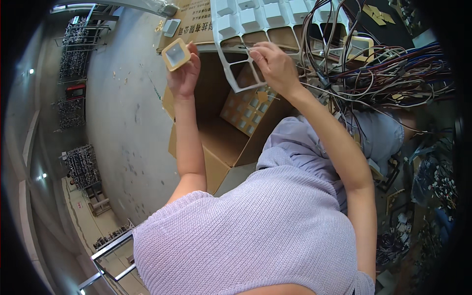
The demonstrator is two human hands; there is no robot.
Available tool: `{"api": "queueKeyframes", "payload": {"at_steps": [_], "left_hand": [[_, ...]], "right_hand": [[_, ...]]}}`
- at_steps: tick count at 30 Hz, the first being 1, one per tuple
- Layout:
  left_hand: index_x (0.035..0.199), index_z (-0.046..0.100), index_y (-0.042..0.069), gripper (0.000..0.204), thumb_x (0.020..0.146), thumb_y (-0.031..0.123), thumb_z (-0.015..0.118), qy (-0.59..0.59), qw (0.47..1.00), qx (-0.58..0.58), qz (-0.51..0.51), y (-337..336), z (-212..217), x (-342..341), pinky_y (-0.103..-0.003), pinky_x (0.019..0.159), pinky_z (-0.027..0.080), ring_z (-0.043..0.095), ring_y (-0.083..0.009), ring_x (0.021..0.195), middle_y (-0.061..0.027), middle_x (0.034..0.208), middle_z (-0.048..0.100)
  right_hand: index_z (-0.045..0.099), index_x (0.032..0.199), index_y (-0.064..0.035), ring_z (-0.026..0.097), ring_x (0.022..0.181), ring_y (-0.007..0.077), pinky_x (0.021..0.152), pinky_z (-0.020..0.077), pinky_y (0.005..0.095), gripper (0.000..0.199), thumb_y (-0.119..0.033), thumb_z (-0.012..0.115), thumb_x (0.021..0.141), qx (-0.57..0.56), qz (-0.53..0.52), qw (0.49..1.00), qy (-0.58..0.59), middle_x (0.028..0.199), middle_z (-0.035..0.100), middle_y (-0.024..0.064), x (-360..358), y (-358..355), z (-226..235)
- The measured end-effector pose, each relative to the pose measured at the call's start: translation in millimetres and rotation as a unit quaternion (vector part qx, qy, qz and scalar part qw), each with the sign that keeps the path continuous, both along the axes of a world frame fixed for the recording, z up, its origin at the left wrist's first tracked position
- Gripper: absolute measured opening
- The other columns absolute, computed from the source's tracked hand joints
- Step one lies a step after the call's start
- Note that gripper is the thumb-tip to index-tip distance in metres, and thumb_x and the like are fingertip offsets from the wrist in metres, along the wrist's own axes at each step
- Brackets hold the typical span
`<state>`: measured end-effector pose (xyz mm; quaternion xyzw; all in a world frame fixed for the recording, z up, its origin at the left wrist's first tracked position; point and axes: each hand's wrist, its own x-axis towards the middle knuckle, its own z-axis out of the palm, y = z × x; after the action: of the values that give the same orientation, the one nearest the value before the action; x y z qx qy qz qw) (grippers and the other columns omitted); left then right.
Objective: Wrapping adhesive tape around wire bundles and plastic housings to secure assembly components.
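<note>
My left hand [185,73] is closed on a square piece with a tan rim and a pale grey middle [176,54], raised beside the cardboard box. My right hand [275,65] is over the white plastic tray [239,88], its thumb and forefinger pinched together. A small dark tip shows by these fingers, but what they hold is too small to name. White square blocks [274,13] fill the tray's far compartments, while the nearer ones are see-through frames. Below the tray is an open cardboard box [216,140] with rows of small pale squares [244,111] inside.
A thick bundle of loose wires [388,73] lies at the right, some strands hanging across the tray. A small pale block [171,27] rests on a cardboard flap [195,24]. Racks [82,166] stand along the grey floor [123,123] at the left.
</note>
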<state>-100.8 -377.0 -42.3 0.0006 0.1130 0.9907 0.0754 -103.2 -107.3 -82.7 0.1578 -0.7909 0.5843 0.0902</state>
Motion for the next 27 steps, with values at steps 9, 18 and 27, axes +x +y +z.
{"api": "queueKeyframes", "payload": {"at_steps": [9, 18, 27], "left_hand": [[0.136, 0.036, -0.008, 0.072, 0.084, 0.031, 0.066, 0.131, 0.913, -0.365, -0.125, 150, 51, 38, -0.036, 0.095, 0.048, 0.053, -0.0227, 0.112, -0.0098, 0.113, 0.052], [0.124, 0.039, 0.003, 0.058, 0.087, 0.035, 0.069, 0.364, 0.643, -0.649, -0.179, 277, 74, 62, -0.03, 0.077, 0.048, 0.058, -0.0199, 0.09, -0.0118, 0.1, 0.056], [0.125, 0.042, 0.003, 0.057, 0.084, 0.029, 0.072, 0.375, 0.659, -0.622, -0.195, 307, 74, 67, -0.031, 0.078, 0.05, 0.061, -0.0195, 0.093, -0.0116, 0.107, 0.057]], "right_hand": [[0.07, 0.103, -0.0023, 0.051, 0.065, 0.003, 0.055, 0.0369, 0.0176, 0.019, 0.001, 0.063, 0.086, -0.13, 0.023, 0.99, -0.049, 0.082, 0.061, 0.0, 71, 135, 114], [0.072, 0.093, -0.0039, 0.044, 0.063, 0.0033, 0.055, 0.0316, 0.0186, 0.013, -0.004, 0.072, 0.08, -0.063, -0.1, 0.993, 0.024, 0.077, 0.059, -0.0019, 128, 224, 135], [0.071, 0.09, -0.0044, 0.051, 0.07, 0.0047, 0.06, 0.0367, 0.0191, 0.013, -0.001, 0.071, 0.078, -0.049, -0.155, 0.986, -0.027, 0.081, 0.06, -0.0023, 150, 246, 120]]}}
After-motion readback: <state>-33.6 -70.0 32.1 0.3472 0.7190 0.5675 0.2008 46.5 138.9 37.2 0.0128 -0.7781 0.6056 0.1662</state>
